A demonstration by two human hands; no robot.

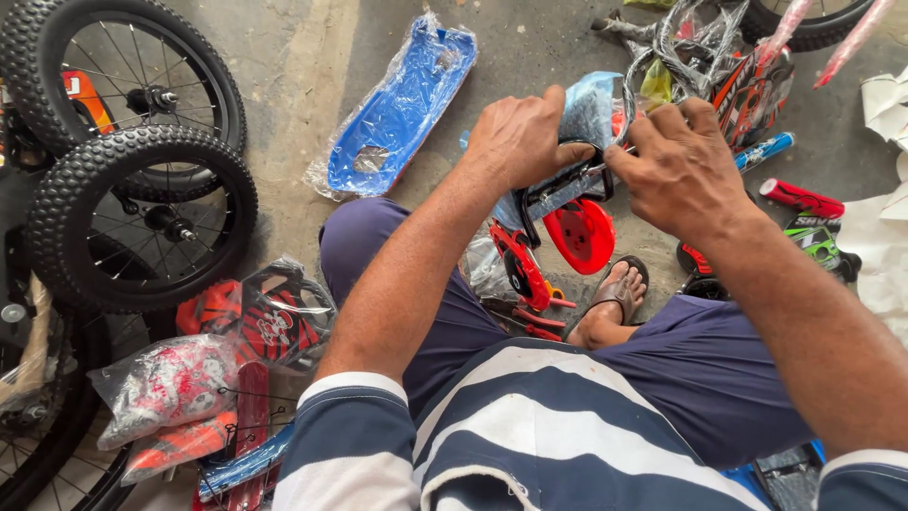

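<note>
Hands meet above our knees over a bundle of small bike parts. Our left hand (518, 137) is curled shut over the top of a clear plastic bag (588, 106), fingers folded down on it and on the black metal bracket (558, 194) that pokes out beneath. Our right hand (679, 166) pinches closed on the far end of the same bracket, thumb and forefinger tight at its edge. Just below the bracket hangs a red training wheel (581, 237), and a second red and black piece (518, 270) lies under it against our leg, near our sandalled foot (619, 293).

Bags are the main containers in view. A long clear bag on the concrete ahead holds a blue plastic chain guard (402, 109), which fills it end to end. At lower left, several crumpled clear bags wrap red and white printed parts (170, 388); we cannot tell what they are. At upper right another clear wrap covers a tangle of cables and a red and black panel (747, 90).

Two black knobbly wheels (142, 213) lie overlapping on the floor at left, well apart from our hands. A red handlebar grip (802, 199) rests to the right.
</note>
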